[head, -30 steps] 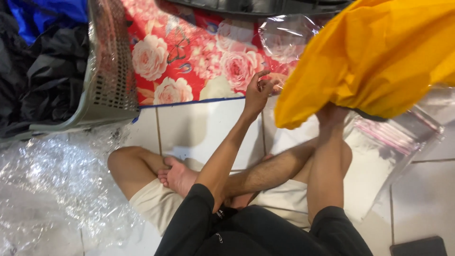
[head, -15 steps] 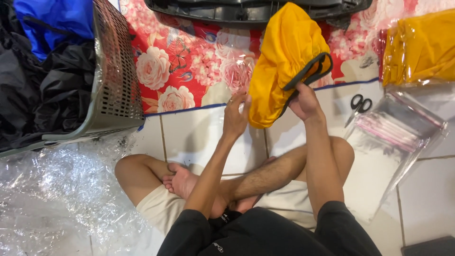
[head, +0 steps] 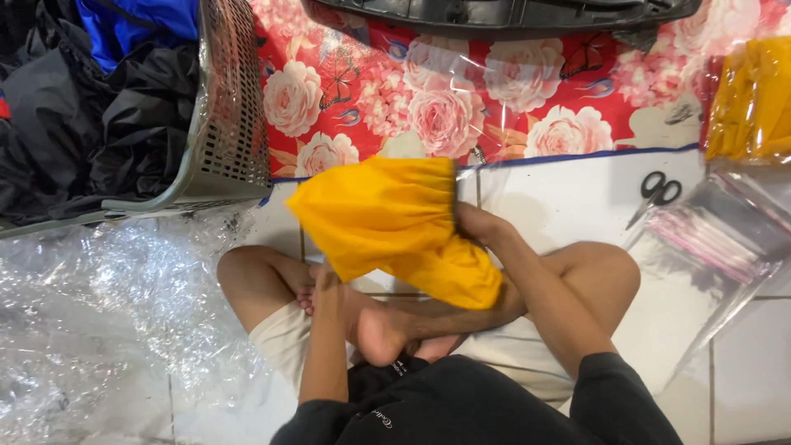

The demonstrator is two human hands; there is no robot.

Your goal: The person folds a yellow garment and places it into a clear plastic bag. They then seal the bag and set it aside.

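Lowered from mid-air since a moment ago, the yellow garment (head: 395,227) sits mid-frame; right hand (head: 482,227) fingers grip its edge, left hand (head: 328,276) fingers hidden, cannot tell.

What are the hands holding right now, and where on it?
Both hold the yellow garment: right hand at its dark-trimmed edge, left hand hidden under its lower left.

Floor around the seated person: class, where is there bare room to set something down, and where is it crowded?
Bare white tile lies between the floral cloth, the scissors and the right hand. Crowded: the crumpled clear plastic and laundry basket on the left, the stack of clear bags on the right. The yellow garment covers the middle.
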